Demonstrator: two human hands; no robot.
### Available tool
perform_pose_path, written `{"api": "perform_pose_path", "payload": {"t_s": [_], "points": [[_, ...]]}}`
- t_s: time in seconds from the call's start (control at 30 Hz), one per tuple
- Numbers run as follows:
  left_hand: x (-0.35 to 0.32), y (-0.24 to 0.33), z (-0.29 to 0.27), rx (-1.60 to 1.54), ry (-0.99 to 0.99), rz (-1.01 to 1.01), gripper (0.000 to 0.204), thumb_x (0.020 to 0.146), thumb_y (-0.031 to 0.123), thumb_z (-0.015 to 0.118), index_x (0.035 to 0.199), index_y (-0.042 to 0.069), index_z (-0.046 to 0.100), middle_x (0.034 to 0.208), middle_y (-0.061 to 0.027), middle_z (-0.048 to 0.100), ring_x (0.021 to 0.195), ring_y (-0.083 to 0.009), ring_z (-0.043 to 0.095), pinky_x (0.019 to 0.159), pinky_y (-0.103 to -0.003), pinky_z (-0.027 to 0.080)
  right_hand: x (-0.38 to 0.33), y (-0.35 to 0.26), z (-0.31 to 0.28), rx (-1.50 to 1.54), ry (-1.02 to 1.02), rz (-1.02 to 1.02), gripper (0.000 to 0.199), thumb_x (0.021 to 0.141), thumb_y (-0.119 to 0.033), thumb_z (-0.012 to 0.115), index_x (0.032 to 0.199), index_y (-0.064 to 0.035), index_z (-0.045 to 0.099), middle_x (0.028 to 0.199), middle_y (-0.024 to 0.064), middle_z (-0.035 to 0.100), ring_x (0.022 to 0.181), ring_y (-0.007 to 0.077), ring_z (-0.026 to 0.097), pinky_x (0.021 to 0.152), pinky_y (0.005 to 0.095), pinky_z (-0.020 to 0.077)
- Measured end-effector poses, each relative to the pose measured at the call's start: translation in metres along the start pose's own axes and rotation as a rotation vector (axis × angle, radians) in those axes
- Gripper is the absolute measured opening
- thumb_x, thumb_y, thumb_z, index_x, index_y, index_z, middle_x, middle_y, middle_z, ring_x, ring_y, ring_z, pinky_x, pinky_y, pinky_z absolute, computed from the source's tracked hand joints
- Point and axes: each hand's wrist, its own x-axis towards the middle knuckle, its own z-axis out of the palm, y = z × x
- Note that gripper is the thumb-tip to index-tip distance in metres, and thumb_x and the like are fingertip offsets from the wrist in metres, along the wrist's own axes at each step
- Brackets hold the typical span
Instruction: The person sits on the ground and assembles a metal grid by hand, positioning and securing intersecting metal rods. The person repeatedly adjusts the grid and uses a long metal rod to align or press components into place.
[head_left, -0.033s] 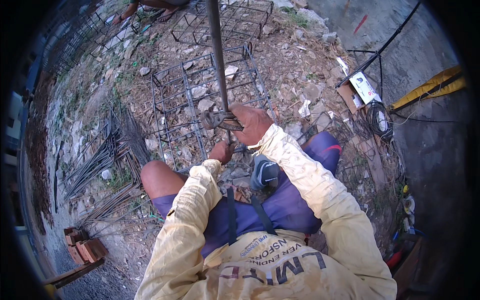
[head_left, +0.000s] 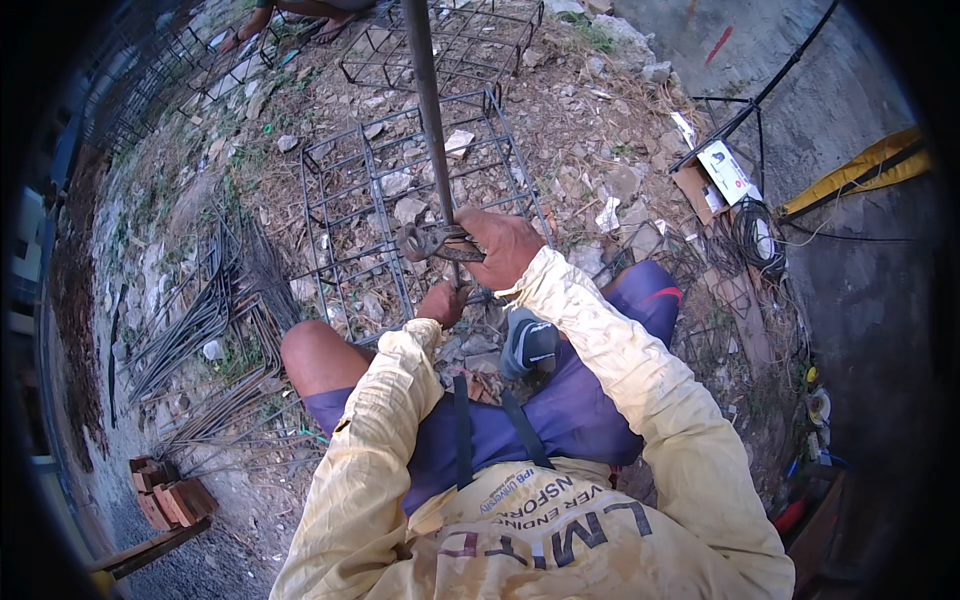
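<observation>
Two hands at the upright steel bar [head_left: 428,110] | right hand [head_left: 505,245] fingers clenched on pincers [head_left: 432,240] against bar | left hand [head_left: 442,302] just below, grip unclear.

A rebar cage [head_left: 400,200] lies before the knees, loose rods [head_left: 200,330] left, cardboard box [head_left: 715,175] right.

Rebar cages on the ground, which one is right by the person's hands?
The nearer rebar cage, lying just beyond the right hand with the pincers; the other cage lies farther off.
</observation>
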Motion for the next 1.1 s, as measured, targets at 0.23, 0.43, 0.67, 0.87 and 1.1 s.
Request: {"api": "perform_pose_path", "payload": {"t_s": [0.23,0.43,0.67,0.87,1.1], "points": [[-0.012,0.002,0.015,0.017,0.100,-0.065,0.036,0.093,0.036,0.053,0.094,0.001,0.065,0.081,-0.0267,0.064,0.078,-0.0460,0.063,0.069,-0.050,0.049,-0.019,0.004,-0.025,-0.109,0.020,-0.116,0.042,0.079,-0.033,0.076,0.111,-0.0104,0.060,0.095,0.0110,0.063,0.089,0.0314,0.065,0.074,0.0379,0.0533],[-0.007,0.006,0.008,0.044,0.165,-0.115,0.040,0.094,0.040,0.051,0.102,0.004,0.067,0.084,-0.0234,0.067,0.086,-0.0426,0.064,0.077,-0.048,0.049,-0.039,0.021,-0.100,-0.231,0.059,-0.068,0.047,0.077,-0.024,0.080,0.115,-0.0075,0.057,0.096,0.0114,0.065,0.082,0.0266,0.069,0.067,0.0333,0.0556],[-0.011,0.016,0.005,0.056,0.215,-0.112,0.036,0.093,0.036,0.054,0.102,0.004,0.067,0.085,-0.0255,0.065,0.086,-0.0430,0.064,0.076,-0.047,0.049,-0.079,0.048,-0.210,-0.585,0.345,-0.025,0.039,0.082,-0.030,0.075,0.111,-0.0094,0.058,0.089,0.0130,0.066,0.076,0.0264,0.067,0.065,0.0355,0.0520],[-0.014,0.015,0.004,0.013,0.258,-0.115,0.030,0.093,0.031,0.055,0.099,0.005,0.068,0.083,-0.0242,0.065,0.083,-0.0431,0.063,0.075,-0.046,0.049,-0.137,0.073,-0.289,-0.353,0.756,0.301,0.039,0.096,-0.041,0.056,0.104,-0.0031,0.057,0.073,-0.0002,0.054,0.062,0.0135,0.053,0.054,0.0290,0.0429],[-0.010,0.007,0.000,-0.009,0.161,-0.070,0.027,0.093,0.027,0.056,0.099,0.003,0.067,0.085,-0.0226,0.066,0.082,-0.0387,0.064,0.074,-0.043,0.049,-0.122,0.052,-0.278,0.611,1.108,0.518,0.040,0.099,-0.046,0.047,0.098,-0.0063,0.051,0.059,-0.0054,0.029,0.045,0.0067,0.028,0.037,0.0242,0.0246]]}}
